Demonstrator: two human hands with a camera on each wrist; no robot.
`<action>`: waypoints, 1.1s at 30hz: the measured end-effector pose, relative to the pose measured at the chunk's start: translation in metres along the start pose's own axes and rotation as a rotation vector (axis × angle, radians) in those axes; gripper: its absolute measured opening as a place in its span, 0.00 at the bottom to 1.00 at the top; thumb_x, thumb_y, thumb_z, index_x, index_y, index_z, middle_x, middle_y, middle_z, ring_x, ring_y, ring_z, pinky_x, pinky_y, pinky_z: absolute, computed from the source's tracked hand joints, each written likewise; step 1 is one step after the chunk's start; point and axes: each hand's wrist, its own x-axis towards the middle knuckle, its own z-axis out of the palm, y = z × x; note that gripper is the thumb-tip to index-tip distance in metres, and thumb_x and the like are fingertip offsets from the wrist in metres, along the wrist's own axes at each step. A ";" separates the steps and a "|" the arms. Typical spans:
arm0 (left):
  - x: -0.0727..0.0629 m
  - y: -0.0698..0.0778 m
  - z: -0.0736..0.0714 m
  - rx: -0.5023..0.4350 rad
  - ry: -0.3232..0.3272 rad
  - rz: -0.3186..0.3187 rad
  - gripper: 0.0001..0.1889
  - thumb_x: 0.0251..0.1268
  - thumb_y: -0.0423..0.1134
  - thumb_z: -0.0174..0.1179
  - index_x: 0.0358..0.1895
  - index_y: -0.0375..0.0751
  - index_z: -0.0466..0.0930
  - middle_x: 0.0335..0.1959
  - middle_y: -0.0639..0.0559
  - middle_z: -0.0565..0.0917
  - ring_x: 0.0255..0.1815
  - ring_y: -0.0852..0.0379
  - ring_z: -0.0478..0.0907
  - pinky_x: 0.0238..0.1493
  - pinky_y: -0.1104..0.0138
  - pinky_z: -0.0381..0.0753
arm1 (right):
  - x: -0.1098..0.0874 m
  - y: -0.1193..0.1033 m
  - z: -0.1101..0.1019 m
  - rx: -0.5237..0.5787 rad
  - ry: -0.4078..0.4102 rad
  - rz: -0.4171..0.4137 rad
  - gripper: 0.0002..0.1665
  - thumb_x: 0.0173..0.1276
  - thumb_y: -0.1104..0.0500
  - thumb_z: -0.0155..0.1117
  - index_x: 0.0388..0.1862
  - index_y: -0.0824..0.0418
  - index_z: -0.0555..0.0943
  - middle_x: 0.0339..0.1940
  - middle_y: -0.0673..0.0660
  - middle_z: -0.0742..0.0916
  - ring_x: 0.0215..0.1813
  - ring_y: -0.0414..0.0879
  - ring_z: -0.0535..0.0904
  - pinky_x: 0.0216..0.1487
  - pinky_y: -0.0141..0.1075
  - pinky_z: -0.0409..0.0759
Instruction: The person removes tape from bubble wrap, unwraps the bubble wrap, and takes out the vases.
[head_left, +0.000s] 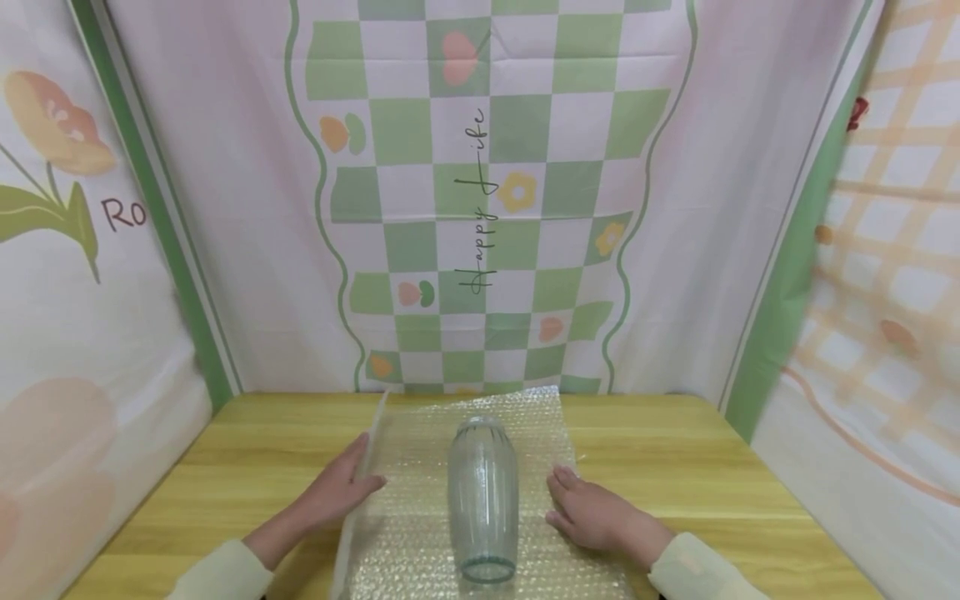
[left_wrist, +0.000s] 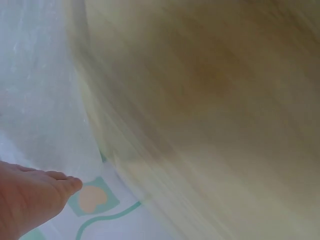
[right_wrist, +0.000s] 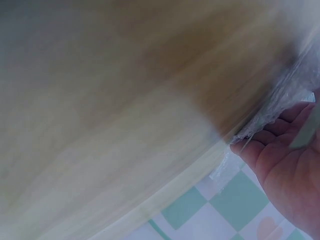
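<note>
A clear, ribbed glass vase [head_left: 483, 492] lies on its side on a sheet of bubble wrap [head_left: 408, 525], its round base towards me and its neck pointing away. To the left, my left hand [head_left: 330, 492] is at the raised left edge of the sheet, thumb spread over it and fingers extended. The left wrist view shows the straight fingers [left_wrist: 65, 180] beside the whitish wrap [left_wrist: 40, 90]. My right hand [head_left: 600, 512] touches the sheet's right edge, back of the hand up. In the right wrist view, its palm [right_wrist: 295, 175] is visible with crinkled wrap along the fingers. Neither hand touches the vase.
The sheet lies on a wood-grain table [head_left: 645, 450]. Behind the table hangs a green-and-white checked curtain [head_left: 517, 242]. Printed fabric also closes off the left side [head_left: 97, 333] and the right side [head_left: 892, 333].
</note>
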 end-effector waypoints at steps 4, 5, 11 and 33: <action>-0.001 -0.001 -0.006 0.035 -0.022 0.003 0.41 0.62 0.35 0.60 0.71 0.19 0.47 0.72 0.25 0.52 0.72 0.31 0.50 0.71 0.46 0.47 | 0.000 0.001 0.001 -0.004 0.001 -0.002 0.37 0.75 0.49 0.53 0.66 0.80 0.64 0.69 0.77 0.64 0.71 0.68 0.58 0.69 0.57 0.60; -0.001 -0.002 -0.007 0.043 -0.029 0.006 0.42 0.60 0.34 0.61 0.71 0.18 0.47 0.72 0.25 0.52 0.72 0.31 0.51 0.71 0.45 0.48 | 0.000 0.001 0.001 -0.004 0.001 -0.003 0.37 0.75 0.49 0.53 0.66 0.80 0.64 0.69 0.77 0.64 0.71 0.67 0.58 0.69 0.56 0.60; -0.002 -0.008 -0.016 0.068 -0.073 0.004 0.44 0.52 0.29 0.63 0.70 0.16 0.48 0.70 0.23 0.53 0.71 0.29 0.52 0.70 0.43 0.50 | 0.001 0.002 0.001 -0.004 0.002 0.001 0.37 0.75 0.49 0.53 0.66 0.80 0.64 0.69 0.77 0.64 0.71 0.68 0.59 0.70 0.56 0.59; -0.011 -0.022 -0.029 0.043 -0.118 -0.007 0.58 0.28 0.25 0.74 0.71 0.21 0.51 0.63 0.23 0.67 0.60 0.28 0.68 0.61 0.39 0.67 | 0.002 0.004 0.003 -0.011 0.004 -0.006 0.38 0.75 0.47 0.53 0.67 0.79 0.65 0.69 0.76 0.65 0.71 0.67 0.59 0.69 0.57 0.60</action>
